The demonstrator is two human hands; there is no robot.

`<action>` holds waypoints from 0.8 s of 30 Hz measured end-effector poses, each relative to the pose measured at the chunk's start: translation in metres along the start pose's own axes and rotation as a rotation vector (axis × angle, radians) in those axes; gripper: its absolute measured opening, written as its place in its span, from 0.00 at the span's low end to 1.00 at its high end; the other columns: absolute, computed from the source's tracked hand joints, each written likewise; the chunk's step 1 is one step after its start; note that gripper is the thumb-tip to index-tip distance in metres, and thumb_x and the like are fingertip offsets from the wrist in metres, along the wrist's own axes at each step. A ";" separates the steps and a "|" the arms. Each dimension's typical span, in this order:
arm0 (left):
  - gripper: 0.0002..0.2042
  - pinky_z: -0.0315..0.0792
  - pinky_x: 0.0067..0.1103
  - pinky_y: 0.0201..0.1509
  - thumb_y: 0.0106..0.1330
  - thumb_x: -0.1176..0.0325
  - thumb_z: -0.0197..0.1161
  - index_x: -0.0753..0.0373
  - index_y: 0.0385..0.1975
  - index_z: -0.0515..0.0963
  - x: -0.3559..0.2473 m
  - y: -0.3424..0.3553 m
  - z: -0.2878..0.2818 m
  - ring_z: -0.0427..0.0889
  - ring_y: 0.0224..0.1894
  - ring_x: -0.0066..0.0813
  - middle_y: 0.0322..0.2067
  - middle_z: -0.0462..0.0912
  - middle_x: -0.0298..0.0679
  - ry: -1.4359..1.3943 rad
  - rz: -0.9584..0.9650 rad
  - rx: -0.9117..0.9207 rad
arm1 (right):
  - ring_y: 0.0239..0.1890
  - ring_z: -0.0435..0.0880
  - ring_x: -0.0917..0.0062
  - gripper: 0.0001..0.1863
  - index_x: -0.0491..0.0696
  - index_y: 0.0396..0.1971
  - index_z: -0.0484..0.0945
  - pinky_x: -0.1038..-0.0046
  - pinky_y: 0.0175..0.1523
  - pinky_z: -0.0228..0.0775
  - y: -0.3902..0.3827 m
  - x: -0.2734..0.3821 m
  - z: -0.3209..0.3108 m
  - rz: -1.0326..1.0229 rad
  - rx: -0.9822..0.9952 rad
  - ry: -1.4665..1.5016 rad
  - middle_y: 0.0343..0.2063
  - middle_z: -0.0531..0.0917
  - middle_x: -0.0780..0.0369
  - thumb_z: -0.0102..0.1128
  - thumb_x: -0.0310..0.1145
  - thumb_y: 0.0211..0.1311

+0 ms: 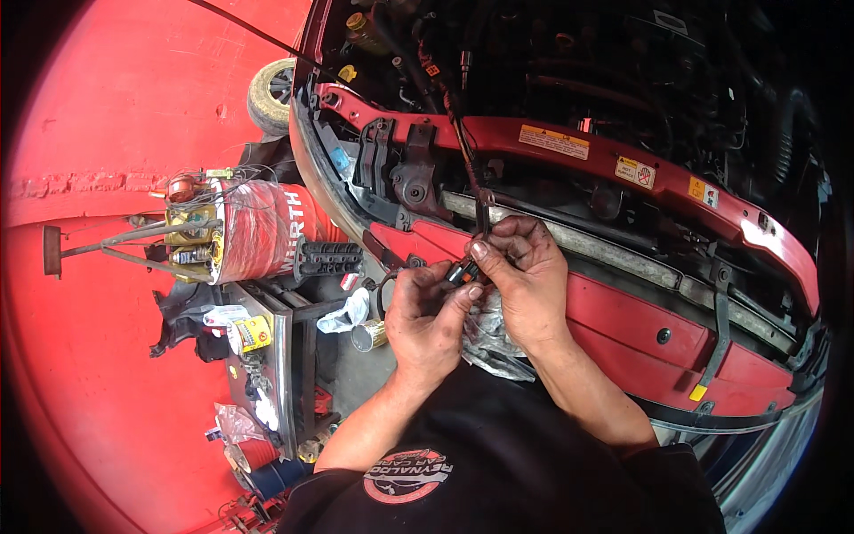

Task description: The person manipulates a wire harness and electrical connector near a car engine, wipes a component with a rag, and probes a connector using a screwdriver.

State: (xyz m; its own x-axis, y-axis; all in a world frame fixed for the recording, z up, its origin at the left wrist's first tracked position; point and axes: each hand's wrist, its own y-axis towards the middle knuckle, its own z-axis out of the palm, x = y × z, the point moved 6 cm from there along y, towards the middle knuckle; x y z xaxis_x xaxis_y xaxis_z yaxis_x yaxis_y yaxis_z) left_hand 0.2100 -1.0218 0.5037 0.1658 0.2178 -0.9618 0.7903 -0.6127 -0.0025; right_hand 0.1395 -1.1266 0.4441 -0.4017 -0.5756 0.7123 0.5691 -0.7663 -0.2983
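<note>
My left hand [429,322] pinches a small black electrical connector [460,272] with an orange part, at the front of an open red car. Close beside it, my right hand [527,283] is closed round the dark cable of a wiring harness [466,149], fingers next to the connector. The harness runs up from my hands over the red front crossmember [498,132] into the engine bay. Both hands have dark smudges. My fingers partly hide the connector, so I cannot tell whether its halves are joined.
Beyond the crossmember lies the dark engine bay [614,80]. A red front panel [623,313] spans below my hands. At left are a metal workbench [283,356], a yellow-labelled can [250,335], a plastic-wrapped red drum [258,233] and a wheel [270,96] by the red wall.
</note>
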 end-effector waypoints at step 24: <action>0.23 0.77 0.18 0.45 0.61 0.80 0.65 0.70 0.57 0.69 0.007 0.009 0.003 0.83 0.41 0.23 0.37 0.82 0.39 0.076 -0.023 0.379 | 0.58 0.74 0.63 0.20 0.38 0.53 0.74 0.65 0.62 0.65 -0.070 0.031 -0.013 -0.282 -0.017 -0.902 0.50 0.78 0.51 0.60 0.30 0.64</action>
State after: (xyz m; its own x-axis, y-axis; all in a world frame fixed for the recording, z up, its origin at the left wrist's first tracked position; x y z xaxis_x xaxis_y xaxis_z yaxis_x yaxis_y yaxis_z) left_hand 0.2161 -1.0281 0.4961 0.2051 0.2821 -0.9372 0.5226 -0.8412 -0.1388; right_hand 0.0779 -1.0950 0.4789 0.1883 0.0643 0.9800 0.5220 -0.8518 -0.0445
